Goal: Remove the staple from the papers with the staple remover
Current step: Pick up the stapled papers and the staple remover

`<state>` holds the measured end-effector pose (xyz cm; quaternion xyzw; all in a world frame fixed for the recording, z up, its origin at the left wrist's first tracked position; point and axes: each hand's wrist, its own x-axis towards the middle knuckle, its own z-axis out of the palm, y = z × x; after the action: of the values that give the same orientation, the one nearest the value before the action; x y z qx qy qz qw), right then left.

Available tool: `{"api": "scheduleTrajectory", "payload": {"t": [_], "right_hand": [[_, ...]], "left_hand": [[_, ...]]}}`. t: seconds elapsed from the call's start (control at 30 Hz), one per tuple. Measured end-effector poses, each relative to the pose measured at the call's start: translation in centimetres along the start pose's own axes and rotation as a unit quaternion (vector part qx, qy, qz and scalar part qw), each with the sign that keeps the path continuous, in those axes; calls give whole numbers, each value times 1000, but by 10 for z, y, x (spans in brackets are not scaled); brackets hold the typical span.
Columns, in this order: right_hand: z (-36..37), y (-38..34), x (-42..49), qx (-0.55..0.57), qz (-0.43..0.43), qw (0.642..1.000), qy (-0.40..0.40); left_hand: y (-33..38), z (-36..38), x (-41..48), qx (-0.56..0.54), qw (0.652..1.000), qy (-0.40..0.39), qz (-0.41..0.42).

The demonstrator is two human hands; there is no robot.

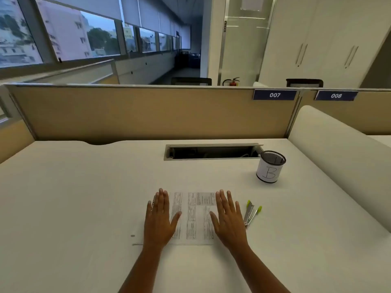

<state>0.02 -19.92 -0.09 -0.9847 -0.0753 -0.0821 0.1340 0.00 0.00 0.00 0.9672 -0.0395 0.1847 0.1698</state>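
Note:
Printed papers lie flat on the white desk in front of me. My left hand rests palm down on their left side, fingers spread, holding nothing. On the papers' right edge my right hand lies flat, also empty. The staple remover, metal with yellow-green tips, sits on the desk just right of my right hand, untouched. The staple itself is too small to make out.
A black mesh pen cup with a paper label marked "B" stands at the back right. A cable slot is cut into the desk behind the papers. A tan partition closes the far edge; a white divider runs along the right.

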Motion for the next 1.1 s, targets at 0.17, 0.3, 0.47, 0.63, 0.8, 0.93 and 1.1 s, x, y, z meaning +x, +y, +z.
{"api": "scheduleTrajectory", "payload": {"t": [0.17, 0.3, 0.47, 0.63, 0.8, 0.93, 1.1], "right_hand": [[18, 8, -5, -7, 29, 999, -37], [24, 11, -7, 2, 25, 998, -61], [31, 15, -10, -2, 29, 996, -82], [34, 16, -11, -10, 32, 995, -99], [33, 16, -10, -15, 33, 994, -104], [34, 16, -10, -23, 34, 993, -110], [34, 15, -11, -29, 38, 994, -101]], "left_hand": [[-5, 6, -9, -2, 1000, -4, 1], [-2, 6, -13, -19, 998, -60, -25], [-17, 29, -15, 18, 994, -104, -28], [-19, 32, -14, 44, 987, -142, -56], [-19, 32, -15, 29, 988, -141, -56], [-19, 26, -11, 52, 986, -143, -73], [-19, 10, -3, 121, 954, -160, -223]]}}
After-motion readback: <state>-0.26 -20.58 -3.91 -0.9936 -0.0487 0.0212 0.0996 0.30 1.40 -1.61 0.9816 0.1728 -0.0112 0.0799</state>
